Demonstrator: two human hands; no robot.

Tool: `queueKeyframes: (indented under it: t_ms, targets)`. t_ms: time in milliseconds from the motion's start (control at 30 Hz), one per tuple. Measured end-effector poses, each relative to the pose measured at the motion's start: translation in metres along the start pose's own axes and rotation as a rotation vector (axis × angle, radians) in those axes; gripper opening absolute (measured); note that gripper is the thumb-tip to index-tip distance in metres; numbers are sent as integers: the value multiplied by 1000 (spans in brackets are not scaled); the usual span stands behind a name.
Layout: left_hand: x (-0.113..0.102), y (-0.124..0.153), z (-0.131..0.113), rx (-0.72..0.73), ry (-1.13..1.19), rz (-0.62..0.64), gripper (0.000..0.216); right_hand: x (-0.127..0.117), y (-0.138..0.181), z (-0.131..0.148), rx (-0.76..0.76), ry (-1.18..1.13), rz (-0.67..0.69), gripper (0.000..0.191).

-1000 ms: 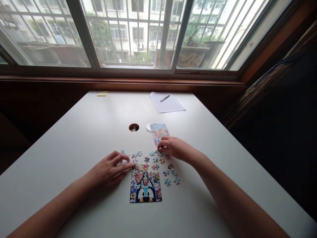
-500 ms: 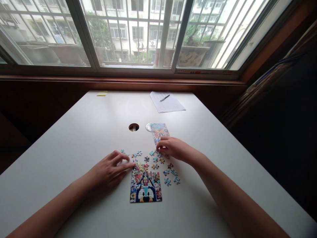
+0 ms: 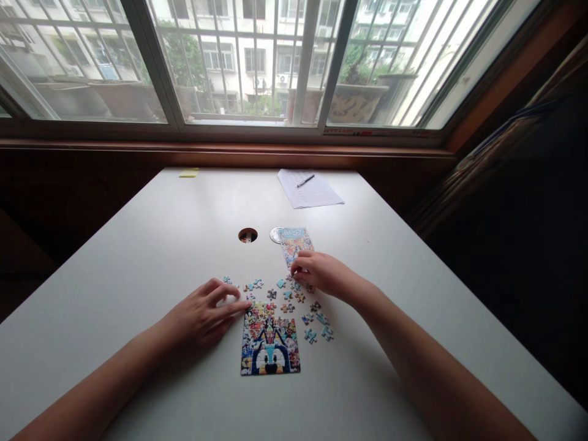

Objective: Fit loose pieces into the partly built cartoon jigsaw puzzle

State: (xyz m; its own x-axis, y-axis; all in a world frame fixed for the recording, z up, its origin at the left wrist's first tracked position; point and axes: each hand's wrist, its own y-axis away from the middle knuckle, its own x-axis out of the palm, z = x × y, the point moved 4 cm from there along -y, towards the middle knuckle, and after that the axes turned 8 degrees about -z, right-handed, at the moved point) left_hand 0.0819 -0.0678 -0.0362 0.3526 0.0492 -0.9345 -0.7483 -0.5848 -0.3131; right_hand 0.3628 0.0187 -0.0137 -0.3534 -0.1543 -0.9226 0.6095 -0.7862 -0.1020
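Observation:
A partly assembled jigsaw puzzle [image 3: 270, 343] with a blue cartoon dog lies on the white table [image 3: 138, 257]. My left hand [image 3: 202, 315] rests flat beside its upper left corner, fingertips touching the puzzle's edge. My right hand [image 3: 319, 274] hovers over several loose puzzle pieces [image 3: 294, 300] scattered above the puzzle, fingers curled and pinching at a piece; whether one is gripped is hidden. A small colourful reference card [image 3: 295, 244] lies just beyond my right hand.
A round cable hole [image 3: 247, 235] and a silvery disc [image 3: 275, 234] sit mid-table. A sheet of paper [image 3: 310, 190] with a pen [image 3: 305, 181] lies at the far edge, a yellow sticky note [image 3: 188, 173] at far left. A window spans the back.
My right hand has shifted very slightly over the loose pieces. My left hand has stayed still.

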Motion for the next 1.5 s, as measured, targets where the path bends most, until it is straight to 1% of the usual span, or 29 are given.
queueKeyframes:
  t_ms: [133, 267, 467, 600, 733, 900, 1067, 1167, 1233, 1267, 1367, 1500]
  targets:
    - [1, 0, 0, 11, -2, -8, 55, -3, 1, -5, -12, -12, -14, 13]
    - [0, -1, 0, 15, 6, -6, 53, -17, 5, -10, -11, -23, -16, 13]
    - [1, 0, 0, 6, 16, 0, 54, -31, 17, -14, 85, -54, 158, 15]
    - [3, 1, 2, 2, 10, 9, 57, -30, 20, -11, 124, -67, 233, 16]
    - [1, 1, 1, -1, 8, 5, 55, -27, 18, -5, 152, -67, 287, 14]
    - [-2, -2, -1, -1, 12, 8, 55, -26, 17, 0, 160, -47, 274, 6]
    - [-1, -1, 0, 0, 12, 3, 56, -25, 17, -1, 163, -38, 281, 7]
    - [-1, -1, 0, 7, 12, -6, 55, -30, 19, -1, 174, -3, 268, 7]
    - [-1, -1, 0, 11, 15, -12, 54, -35, 22, 0, 196, 37, 261, 5]
    - [-1, -2, 0, 13, 17, -15, 53, -38, 24, 1, 216, 60, 267, 6]
    - [-1, -2, -1, 7, 21, -8, 52, -42, 30, 7, 283, 111, 325, 10]
    - [-2, -1, -1, -3, 24, -6, 54, -32, 36, 24, 333, 135, 490, 10]
